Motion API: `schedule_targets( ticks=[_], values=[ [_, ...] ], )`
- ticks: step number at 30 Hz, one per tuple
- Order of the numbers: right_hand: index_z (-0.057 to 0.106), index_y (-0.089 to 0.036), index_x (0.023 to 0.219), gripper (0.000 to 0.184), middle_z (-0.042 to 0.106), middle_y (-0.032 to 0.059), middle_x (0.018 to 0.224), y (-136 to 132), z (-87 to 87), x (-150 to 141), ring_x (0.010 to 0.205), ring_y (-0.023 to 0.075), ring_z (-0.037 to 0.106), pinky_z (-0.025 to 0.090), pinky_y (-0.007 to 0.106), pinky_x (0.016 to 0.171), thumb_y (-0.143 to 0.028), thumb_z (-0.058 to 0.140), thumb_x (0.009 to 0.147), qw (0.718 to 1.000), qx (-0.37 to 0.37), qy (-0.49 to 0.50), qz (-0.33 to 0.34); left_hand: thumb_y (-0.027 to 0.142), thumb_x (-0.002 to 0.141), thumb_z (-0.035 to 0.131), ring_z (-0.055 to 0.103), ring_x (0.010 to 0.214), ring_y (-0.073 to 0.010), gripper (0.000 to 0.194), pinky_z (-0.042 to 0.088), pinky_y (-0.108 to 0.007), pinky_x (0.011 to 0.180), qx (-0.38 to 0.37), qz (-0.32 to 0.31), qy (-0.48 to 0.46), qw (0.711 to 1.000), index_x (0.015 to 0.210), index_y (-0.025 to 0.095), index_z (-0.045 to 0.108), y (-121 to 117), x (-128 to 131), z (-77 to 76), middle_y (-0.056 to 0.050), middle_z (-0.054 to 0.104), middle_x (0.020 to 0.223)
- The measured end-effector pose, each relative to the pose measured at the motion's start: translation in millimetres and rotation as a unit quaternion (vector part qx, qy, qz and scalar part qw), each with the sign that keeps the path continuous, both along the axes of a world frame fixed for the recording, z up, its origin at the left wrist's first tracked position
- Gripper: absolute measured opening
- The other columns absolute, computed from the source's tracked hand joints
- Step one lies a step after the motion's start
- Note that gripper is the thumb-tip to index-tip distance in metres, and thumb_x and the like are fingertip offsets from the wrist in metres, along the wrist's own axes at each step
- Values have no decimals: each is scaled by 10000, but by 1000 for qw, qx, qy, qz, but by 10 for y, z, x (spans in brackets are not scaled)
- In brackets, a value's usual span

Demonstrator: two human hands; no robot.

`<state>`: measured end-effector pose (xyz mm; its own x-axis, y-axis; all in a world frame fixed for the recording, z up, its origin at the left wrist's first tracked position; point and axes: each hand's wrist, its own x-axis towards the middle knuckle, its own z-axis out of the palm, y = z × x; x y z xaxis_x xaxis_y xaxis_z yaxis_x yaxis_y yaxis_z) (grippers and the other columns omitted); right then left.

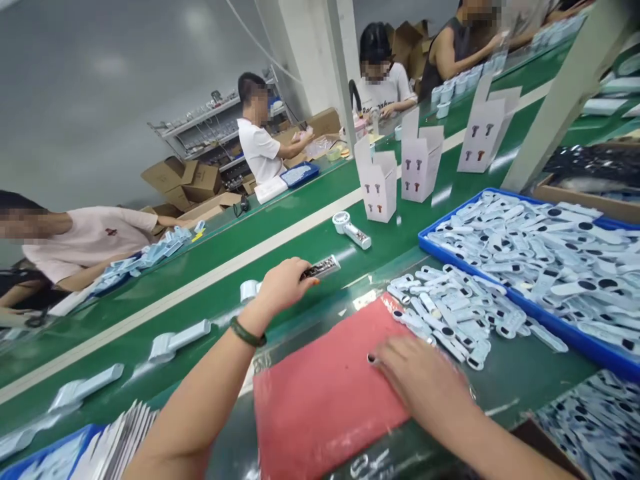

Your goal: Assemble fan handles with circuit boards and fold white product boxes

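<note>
My left hand (283,287) reaches over the green belt. Its fingers are closed around a handheld fan's open handle (324,267), which shows dark parts inside; the hand hides the rest. Behind my wrist, a light-blue fan head (249,290) peeks out; whether it belongs to the same fan I cannot tell. My right hand (425,377) is above the red mat (320,393), blurred, with fingers curled. A small dark spot shows at its fingertips, but what they hold is unclear. Just beyond it lies a pile of light-blue handle covers (450,307) with dark ovals.
Another open-handled fan (353,230) lies farther along the belt, near three white boxes (380,190). Several fans (180,339) lie to the left. A blue tray (425,241) of covers is at right, beside a slanted post (555,100). Several co-workers sit across the belt.
</note>
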<state>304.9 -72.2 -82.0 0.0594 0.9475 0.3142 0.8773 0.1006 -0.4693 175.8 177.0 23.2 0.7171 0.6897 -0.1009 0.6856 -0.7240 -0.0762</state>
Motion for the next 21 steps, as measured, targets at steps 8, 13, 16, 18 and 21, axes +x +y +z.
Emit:
schedule_targets(
  ticks=[8, 13, 16, 18, 21],
  values=[
    [394, -309, 1478, 482, 701, 48, 1194, -238, 202, 56, 1098, 241, 664, 542, 420, 954, -260, 466, 1004, 986, 29, 154, -49, 401, 892, 661, 623, 837, -251, 231, 494, -365, 723, -55, -175, 3, 983, 980, 187, 651, -1427, -734, -186, -76, 664, 897],
    [307, -296, 1524, 547, 674, 63, 1176, -102, 251, -265, 1027, 230, 670, 571, 405, 878, -241, 462, 1003, 986, 27, 166, 15, 488, 814, 735, 593, 949, -278, 425, 500, -418, 797, -76, -113, -125, 983, 1103, 198, 620, -1597, -918, -439, -90, 651, 1039],
    [253, -292, 1552, 577, 687, 56, 1070, -31, 193, -406, 959, 242, 670, 573, 424, 841, -229, 434, 1008, 989, 16, 129, 67, 482, 827, 723, 584, 968, -252, 412, 501, -404, 837, -130, -83, -229, 961, 1100, 200, 598, -1628, -1010, -467, -84, 650, 1074],
    [234, -279, 1566, 588, 693, 65, 1060, -24, 163, -440, 972, 257, 662, 564, 444, 853, -228, 418, 1009, 991, 14, 100, 87, 441, 875, 677, 585, 999, -243, 330, 494, -404, 877, -149, -85, -281, 944, 1089, 203, 599, -1653, -1033, -484, -85, 654, 1091],
    [225, -260, 1571, 591, 688, 80, 1094, -51, 150, -427, 1004, 267, 645, 543, 465, 882, -229, 412, 1011, 993, 6, 84, 88, 317, 940, 583, 590, 1017, -233, 142, 475, -414, 917, -149, -88, -309, 935, 1024, 210, 624, -1684, -1023, -529, -76, 670, 1071]
  ],
)
